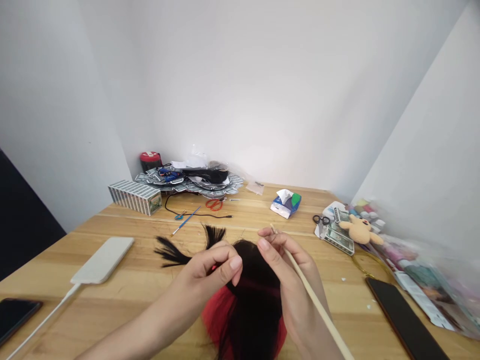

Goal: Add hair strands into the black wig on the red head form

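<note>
A head of long black hair (pixel 251 305) with red (pixel 215 312) at its sides stands at the table's near edge, between my hands. My left hand (pixel 215 267) is closed over its left side, thumb against curled fingers; whatever they pinch is hidden. Two black hair tufts (pixel 172 251) stick out behind that hand, and a small bright red bit shows by its fingers. My right hand (pixel 290 270), at the right side of the hair, holds a long, thin, pale stick (pixel 313 295). The stick slants from the fingertips down towards the lower right.
On the wooden table (pixel 112 310) lie a white power bank (pixel 103 260) with a cable, phones (pixel 405 317), a paintbrush (pixel 185 221), red-handled scissors (pixel 214 204) and a tissue pack (pixel 285 204). Boxes (pixel 135 196) stand back left; a plush toy (pixel 360 230) and plastic bags are at right.
</note>
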A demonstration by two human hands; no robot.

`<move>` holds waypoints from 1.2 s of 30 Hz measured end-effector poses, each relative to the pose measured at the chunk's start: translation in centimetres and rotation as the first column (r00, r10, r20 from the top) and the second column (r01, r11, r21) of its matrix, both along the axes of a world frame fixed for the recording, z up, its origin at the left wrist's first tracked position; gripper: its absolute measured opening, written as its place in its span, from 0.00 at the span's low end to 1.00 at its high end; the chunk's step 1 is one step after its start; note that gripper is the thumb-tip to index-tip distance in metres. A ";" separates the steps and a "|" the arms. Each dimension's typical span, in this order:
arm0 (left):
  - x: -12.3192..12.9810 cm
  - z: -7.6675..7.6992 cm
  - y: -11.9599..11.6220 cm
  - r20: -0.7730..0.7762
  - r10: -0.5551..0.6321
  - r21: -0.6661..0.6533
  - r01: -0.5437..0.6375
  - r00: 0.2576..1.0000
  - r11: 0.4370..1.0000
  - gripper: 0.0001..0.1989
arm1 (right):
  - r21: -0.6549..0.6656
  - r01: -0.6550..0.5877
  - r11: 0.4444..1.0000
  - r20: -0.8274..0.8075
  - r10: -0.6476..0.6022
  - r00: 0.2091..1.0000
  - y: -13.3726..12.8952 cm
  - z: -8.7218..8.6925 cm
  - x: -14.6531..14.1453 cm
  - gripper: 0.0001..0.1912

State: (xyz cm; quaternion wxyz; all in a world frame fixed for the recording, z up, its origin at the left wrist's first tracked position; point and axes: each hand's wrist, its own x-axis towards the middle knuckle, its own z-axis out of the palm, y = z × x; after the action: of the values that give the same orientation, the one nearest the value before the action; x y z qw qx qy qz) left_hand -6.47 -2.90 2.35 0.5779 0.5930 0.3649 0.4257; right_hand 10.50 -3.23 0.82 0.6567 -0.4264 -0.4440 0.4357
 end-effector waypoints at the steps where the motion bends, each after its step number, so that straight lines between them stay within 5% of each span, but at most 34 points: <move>1: -0.1 0.1 0.1 -0.017 0.005 0.022 -0.004 1.000 1.000 0.30 | -0.016 -0.004 1.000 0.003 0.004 1.000 0.0 0.1 0.2 0.13; 8: -1.1 0.6 0.4 -0.137 -0.029 0.048 0.036 0.990 0.998 0.28 | -0.051 0.077 0.996 0.151 -0.068 0.986 1.6 0.3 2.1 0.16; 11: -1.4 0.8 0.6 -0.176 0.009 0.079 0.005 0.984 0.997 0.27 | 0.006 0.227 0.974 0.253 -0.222 0.942 2.7 0.4 3.7 0.14; 15: -1.7 0.7 1.0 -0.211 0.089 0.162 -0.055 0.973 0.985 0.28 | 0.223 0.439 0.870 0.341 -0.492 0.801 1.8 1.8 5.0 0.09; 17: -1.7 0.6 1.1 -0.228 0.115 0.196 -0.070 0.967 0.978 0.28 | 0.478 0.368 0.797 0.449 -0.582 0.678 0.4 2.6 4.5 0.07; 19: -1.7 0.5 1.1 -0.249 0.122 0.218 -0.067 0.961 0.974 0.27 | 0.668 0.077 0.740 0.602 -0.599 0.528 -0.7 3.0 3.4 0.08; 21: -1.7 0.7 0.9 -0.272 0.114 0.234 -0.049 0.955 0.971 0.25 | 0.655 -0.219 0.723 0.731 -0.533 0.426 -1.0 2.8 2.1 0.12; 24: -1.9 0.9 0.5 -0.304 0.104 0.258 -0.023 0.947 0.966 0.22 | 0.437 -0.422 0.794 0.868 -0.249 0.430 -0.1 2.0 0.9 0.13; 27: -2.3 1.0 0.2 -0.332 0.140 0.283 -0.043 0.933 0.958 0.21 | 0.268 -0.464 0.845 0.862 0.005 0.507 1.1 1.9 1.4 0.14; 31: -2.8 0.9 0.1 -0.359 0.200 0.274 -0.102 0.912 0.956 0.18 | 0.153 -0.460 0.874 0.785 0.175 0.594 1.7 3.2 3.6 0.15; 36: -3.2 1.6 -0.1 -0.413 0.108 0.264 0.005 0.904 0.964 0.22 | -0.053 -0.528 0.848 0.672 0.422 0.609 1.8 4.7 6.7 0.22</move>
State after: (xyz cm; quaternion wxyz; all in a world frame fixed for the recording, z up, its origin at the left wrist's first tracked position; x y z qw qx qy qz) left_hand -9.71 -3.01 3.92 0.3907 0.7318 0.4386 0.3458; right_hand 17.23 -1.42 5.48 0.3464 -0.3676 -0.7751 0.3796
